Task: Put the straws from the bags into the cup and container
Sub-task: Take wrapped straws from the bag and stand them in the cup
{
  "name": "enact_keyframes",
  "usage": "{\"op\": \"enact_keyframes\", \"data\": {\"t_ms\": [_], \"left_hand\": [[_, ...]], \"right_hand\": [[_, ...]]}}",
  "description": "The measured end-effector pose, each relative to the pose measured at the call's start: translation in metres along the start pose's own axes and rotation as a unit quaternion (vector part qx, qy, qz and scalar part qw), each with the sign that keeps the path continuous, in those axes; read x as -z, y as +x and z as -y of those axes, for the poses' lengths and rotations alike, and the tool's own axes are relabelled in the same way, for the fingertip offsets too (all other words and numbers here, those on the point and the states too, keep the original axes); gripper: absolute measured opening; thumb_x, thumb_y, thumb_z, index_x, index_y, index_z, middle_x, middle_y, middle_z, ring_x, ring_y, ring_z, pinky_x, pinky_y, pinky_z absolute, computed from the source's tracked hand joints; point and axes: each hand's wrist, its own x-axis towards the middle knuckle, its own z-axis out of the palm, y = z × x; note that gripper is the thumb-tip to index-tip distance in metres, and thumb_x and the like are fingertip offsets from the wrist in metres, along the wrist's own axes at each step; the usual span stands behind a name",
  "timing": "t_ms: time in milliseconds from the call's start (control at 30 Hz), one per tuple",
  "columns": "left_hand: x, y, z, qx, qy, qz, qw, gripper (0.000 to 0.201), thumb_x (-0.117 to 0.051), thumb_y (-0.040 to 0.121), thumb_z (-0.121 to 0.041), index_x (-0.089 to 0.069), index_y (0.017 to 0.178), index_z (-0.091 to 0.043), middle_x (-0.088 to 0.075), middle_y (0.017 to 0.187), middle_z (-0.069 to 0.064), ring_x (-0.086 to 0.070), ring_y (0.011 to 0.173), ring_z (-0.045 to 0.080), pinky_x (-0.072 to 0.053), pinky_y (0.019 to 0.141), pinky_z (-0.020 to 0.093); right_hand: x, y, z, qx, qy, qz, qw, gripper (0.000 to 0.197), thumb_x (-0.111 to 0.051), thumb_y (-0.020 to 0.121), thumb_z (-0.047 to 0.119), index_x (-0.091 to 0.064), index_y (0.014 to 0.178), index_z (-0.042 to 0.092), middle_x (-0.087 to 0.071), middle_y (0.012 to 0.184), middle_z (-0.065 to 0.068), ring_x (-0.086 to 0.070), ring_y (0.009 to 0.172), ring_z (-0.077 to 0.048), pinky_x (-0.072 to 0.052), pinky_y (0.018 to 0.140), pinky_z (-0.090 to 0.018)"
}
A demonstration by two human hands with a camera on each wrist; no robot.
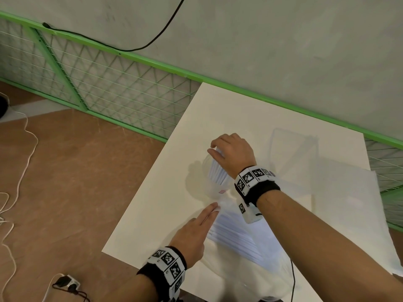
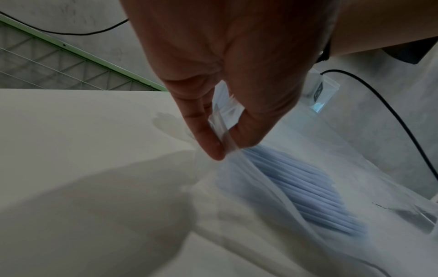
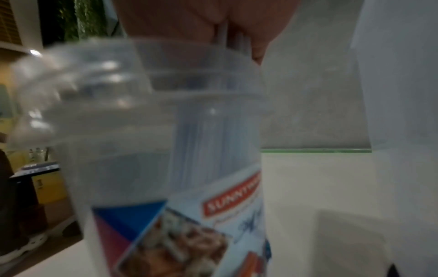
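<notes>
A clear round cup (image 1: 209,192) with a printed label (image 3: 233,195) stands near the middle of the white table (image 1: 152,214). My right hand (image 1: 214,150) is above it and grips the top of a bundle of pale straws (image 1: 217,174) whose lower ends are inside the cup (image 3: 208,138). In front of the cup lies a clear plastic bag (image 1: 257,258) with several more pale blue straws (image 2: 305,187) inside. Thumb and forefinger of my left hand (image 2: 222,148) pinch that bag's open rim at its left corner (image 1: 218,209).
A clear rectangular container (image 1: 292,149) stands at the back right of the table. More clear plastic (image 1: 349,203) lies at the right edge. A green mesh fence (image 1: 109,88) and a wall run behind the table; cables (image 1: 13,192) and a power strip (image 1: 67,284) lie on the brown floor at the left.
</notes>
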Motion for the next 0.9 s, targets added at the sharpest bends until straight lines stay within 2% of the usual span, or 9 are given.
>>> {"op": "enact_keyframes", "data": {"t_ms": [100,233,333,400,467,667,800,900], "left_hand": [[0.001,-0.001,0.000,-0.003,0.001,-0.003,1.000,0.099,-0.040,0.080,0.014,0.006,0.155,-0.032,0.027,0.149,-0.033,-0.028,0.141,0.003,-0.032,0.111,0.019],[-0.001,0.000,0.001,-0.004,0.001,-0.002,1.000,0.100,-0.040,0.080,0.015,0.007,0.154,-0.032,0.030,0.146,-0.034,-0.022,0.144,0.000,-0.030,0.115,0.022],[-0.002,0.001,0.001,-0.002,0.000,0.000,1.000,0.100,-0.040,0.080,0.014,0.008,0.154,-0.032,0.031,0.146,-0.034,-0.023,0.143,0.001,-0.030,0.114,0.022],[-0.002,0.001,0.000,-0.001,-0.001,-0.002,1.000,0.099,-0.040,0.080,0.014,0.007,0.154,-0.031,0.029,0.148,-0.033,-0.028,0.142,0.003,-0.032,0.112,0.020],[-0.002,0.000,0.000,0.002,0.001,-0.002,1.000,0.100,-0.040,0.080,0.014,0.007,0.154,-0.031,0.029,0.148,-0.032,-0.031,0.140,0.004,-0.033,0.111,0.019],[-0.002,-0.001,0.000,0.005,0.004,0.005,1.000,0.099,-0.040,0.080,0.014,0.009,0.154,-0.030,0.029,0.149,-0.030,-0.023,0.144,0.002,-0.030,0.114,0.022],[-0.004,-0.001,0.003,0.010,-0.004,0.012,1.000,0.101,-0.041,0.078,0.014,0.008,0.154,-0.032,0.033,0.145,-0.036,-0.034,0.139,0.007,-0.036,0.111,0.024],[-0.005,0.000,0.003,0.014,0.003,0.010,1.000,0.102,-0.042,0.078,0.014,0.008,0.154,-0.033,0.035,0.144,-0.037,-0.039,0.135,0.008,-0.040,0.105,0.023]], "right_hand": [[0.001,0.000,0.001,-0.005,-0.001,0.003,1.000,0.020,-0.069,0.089,0.030,-0.068,0.081,0.012,-0.064,0.078,-0.004,-0.058,0.074,-0.028,-0.045,0.058,-0.031],[0.015,0.011,0.002,-0.088,0.020,0.014,0.996,0.031,-0.051,0.099,0.039,-0.064,0.090,0.012,-0.061,0.083,-0.005,-0.054,0.082,-0.026,-0.047,0.062,-0.036],[0.016,0.012,0.004,-0.104,-0.037,0.077,0.991,0.037,-0.044,0.101,0.042,-0.064,0.094,0.013,-0.061,0.089,-0.005,-0.054,0.087,-0.027,-0.041,0.063,-0.033],[0.012,0.006,0.005,-0.080,-0.078,0.101,0.989,0.035,-0.044,0.101,0.043,-0.064,0.099,0.014,-0.063,0.094,-0.004,-0.054,0.092,-0.027,-0.039,0.065,-0.033],[0.011,0.003,0.006,-0.072,-0.073,0.093,0.990,0.030,-0.047,0.100,0.041,-0.063,0.104,0.015,-0.064,0.099,-0.003,-0.054,0.094,-0.027,-0.041,0.067,-0.035],[0.019,0.009,0.008,-0.107,-0.048,0.075,0.990,0.028,-0.045,0.102,0.035,-0.062,0.105,0.013,-0.062,0.101,-0.003,-0.054,0.096,-0.026,-0.042,0.066,-0.035],[0.018,0.012,0.009,-0.127,-0.122,0.164,0.971,0.034,-0.034,0.104,0.034,-0.060,0.112,0.014,-0.064,0.108,-0.003,-0.054,0.100,-0.028,-0.033,0.073,-0.034],[0.025,0.010,0.011,-0.136,-0.098,0.153,0.974,0.042,-0.032,0.103,0.043,-0.055,0.127,0.018,-0.059,0.130,-0.001,-0.052,0.114,-0.028,-0.037,0.088,-0.040]]}}
